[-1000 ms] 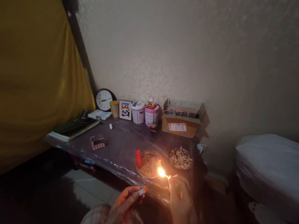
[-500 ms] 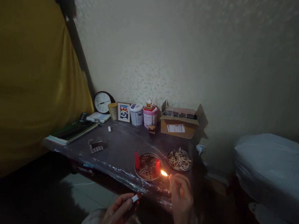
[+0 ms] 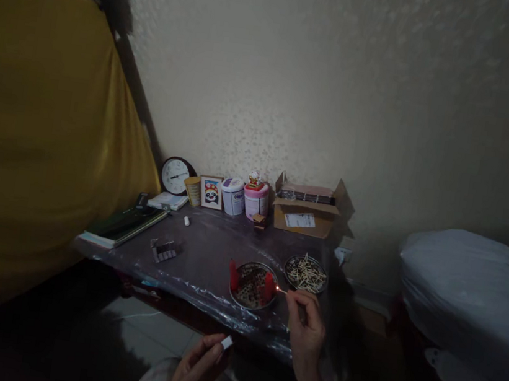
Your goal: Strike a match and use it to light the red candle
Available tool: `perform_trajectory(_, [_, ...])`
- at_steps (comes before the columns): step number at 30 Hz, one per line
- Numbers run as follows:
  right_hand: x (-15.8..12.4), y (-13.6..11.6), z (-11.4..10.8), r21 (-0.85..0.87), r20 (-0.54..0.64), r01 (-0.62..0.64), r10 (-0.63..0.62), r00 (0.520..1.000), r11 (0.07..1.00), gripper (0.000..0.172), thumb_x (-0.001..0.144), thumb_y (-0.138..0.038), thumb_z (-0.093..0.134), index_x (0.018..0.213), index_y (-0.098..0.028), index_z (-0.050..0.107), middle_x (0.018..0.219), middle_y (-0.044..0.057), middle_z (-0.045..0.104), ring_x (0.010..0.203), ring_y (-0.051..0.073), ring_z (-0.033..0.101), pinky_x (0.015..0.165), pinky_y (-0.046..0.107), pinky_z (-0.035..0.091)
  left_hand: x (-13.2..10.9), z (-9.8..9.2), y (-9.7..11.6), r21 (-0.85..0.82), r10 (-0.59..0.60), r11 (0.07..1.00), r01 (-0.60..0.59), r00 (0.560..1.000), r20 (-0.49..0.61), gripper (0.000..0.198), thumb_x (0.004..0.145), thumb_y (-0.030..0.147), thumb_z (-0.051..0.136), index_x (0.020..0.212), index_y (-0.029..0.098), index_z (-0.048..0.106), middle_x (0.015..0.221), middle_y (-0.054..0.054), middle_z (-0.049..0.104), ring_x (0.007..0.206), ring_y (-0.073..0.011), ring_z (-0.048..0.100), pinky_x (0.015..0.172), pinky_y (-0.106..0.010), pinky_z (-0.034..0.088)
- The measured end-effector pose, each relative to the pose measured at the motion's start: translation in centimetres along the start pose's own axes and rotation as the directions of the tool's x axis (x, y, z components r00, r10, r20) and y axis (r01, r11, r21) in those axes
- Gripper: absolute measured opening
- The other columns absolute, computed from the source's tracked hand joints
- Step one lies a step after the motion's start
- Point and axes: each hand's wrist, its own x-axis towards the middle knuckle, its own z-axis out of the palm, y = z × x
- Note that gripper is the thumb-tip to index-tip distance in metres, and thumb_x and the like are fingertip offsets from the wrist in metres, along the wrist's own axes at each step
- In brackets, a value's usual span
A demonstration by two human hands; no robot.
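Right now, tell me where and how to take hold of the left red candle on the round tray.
Grip the left red candle around the middle of its shaft, probably best from the left: it stands roughly upright, taller than wide, near the tray's left rim, while the right hand holds a glowing match close to the other red candle.

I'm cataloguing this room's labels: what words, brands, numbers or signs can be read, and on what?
Nothing reads clearly enough to quote.
Round clock: dial marks too small.
White tub: lettering blurred.
Pink-lidded tub: print too small.
Label on the cardboard box: print too small.
White object in the left hand: no readable text.
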Motion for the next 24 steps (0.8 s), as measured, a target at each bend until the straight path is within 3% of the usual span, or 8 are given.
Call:
perform_trajectory(5, [0.7, -0.2, 0.5, 0.002, -0.008, 0.022, -0.022, 1.000, 1.000, 0.011, 0.084, -0.026, 0.060, 0.079, -0.018, 0.066, 0.083, 0.004, 0.064, 0.080, 0.016, 0.061, 0.075, 0.030, 0.051, -0.3, 0.4, 0.5, -0.008, 0.001, 1.000, -0.001, 1.000, 0.009, 0.026, 0.060, 0.028, 0.081, 0.082, 0.016, 0.075, 0.082, -0.006, 0.073, 0.083, -0.0148, 0.065, 0.080, -0.022, 0.049])
perform_trajectory(11, [1.1, -0.1, 1.4, 0.015, 0.007, 0.037, -0.037, 0.999, 0.999, 0.009, 0.084, -0.025, 0.061, 0.079, -0.018, 0.065, 0.083, 0.004, 0.063, 0.080, 0.015, 0.060, 0.075, 0.030, 0.051, -0.1, -0.2, 0.5, -0.054, -0.020, 0.998, 0.021, 1.000, 0.010, 0.028, 0.050, 0.025, 0.087, 0.075, 0.017, 0.076, 0.076, -0.005, 0.074, 0.076, -0.0138, 0.067, 0.074, -0.019, 0.051])
perform_trajectory(16, [1.3, 0.1, 2.1, 0.048, -0.001, 0.039, -0.039, 0.999, 0.998, 0.009, 0.084, -0.024, 0.061, 0.078, -0.017, 0.064, 0.082, 0.003, 0.062, 0.079, 0.015, 0.060, 0.075, 0.029, 0.050, 0.2, -0.6, 0.4, -0.048, -0.036, 0.998, 0.036, 0.999, 0.006, 0.025, 0.055, 0.022, 0.084, 0.078, 0.016, 0.076, 0.078, -0.004, 0.074, 0.079, -0.0133, 0.066, 0.077, -0.019, 0.051])
perform_trajectory(19, [1.4, 0.3, 2.4, 0.054, -0.005, 0.011, -0.011, 1.000, 0.998, 0.011, 0.084, -0.025, 0.061, 0.078, -0.017, 0.064, 0.082, 0.003, 0.062, 0.080, 0.015, 0.059, 0.076, 0.030, 0.050, 0.5, -1.0, 0.2, -0.053, -0.047, 0.997, 0.050, 0.997, 0.066, 0.020, 0.064, 0.024, 0.079, 0.082, 0.015, 0.075, 0.082, -0.005, 0.074, 0.083, -0.0134, 0.066, 0.080, -0.020, 0.050])
perform_trajectory(24, [1.5, 0.5, 2.8, 0.057, -0.004, 0.018, -0.018, 1.000, 0.998, 0.010, 0.083, -0.025, 0.061, 0.078, -0.017, 0.065, 0.081, 0.003, 0.063, 0.079, 0.015, 0.060, 0.076, 0.031, 0.050, 0.8, -1.4, 0.0, -0.073, -0.043, 0.996, 0.045, 0.998, 0.035, 0.022, 0.060, 0.025, 0.082, 0.079, 0.015, 0.075, 0.078, -0.006, 0.074, 0.078, -0.0133, 0.067, 0.076, -0.019, 0.050])
